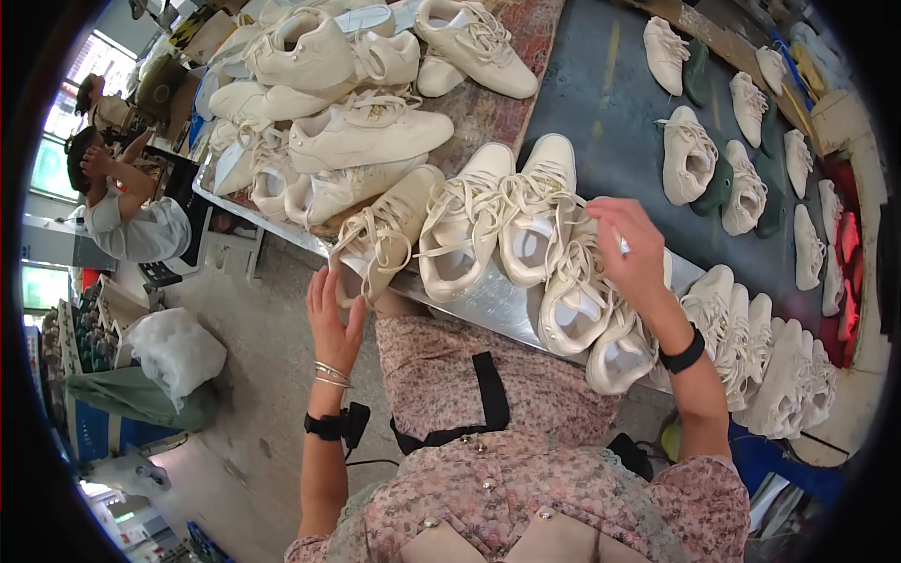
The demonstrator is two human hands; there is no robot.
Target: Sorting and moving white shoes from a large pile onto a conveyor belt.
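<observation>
Cream lace-up sneakers stand in a row along the metal table edge point(511, 314). My left hand point(336, 317) is open, fingers apart, beside the heel of the leftmost sneaker in the row point(399, 220). My right hand point(633, 249) is closed above a sneaker point(574, 305), fingertips by its loose laces. A small white spot shows among those fingers; what they hold, if anything, I cannot make out. Between my hands are two more sneakers, one point(462, 220) and another point(537, 211), openings toward me and laces loose. A further sneaker point(619, 357) lies below my right wrist.
A heap of cream sneakers point(371, 131) covers the table's left part. On a dark conveyor belt point(601, 103) beyond, sneakers point(690, 155) stand beside dark green shoe forms point(721, 183). More sneakers point(751, 338) are lined up at right. A person point(131, 202) sits at far left.
</observation>
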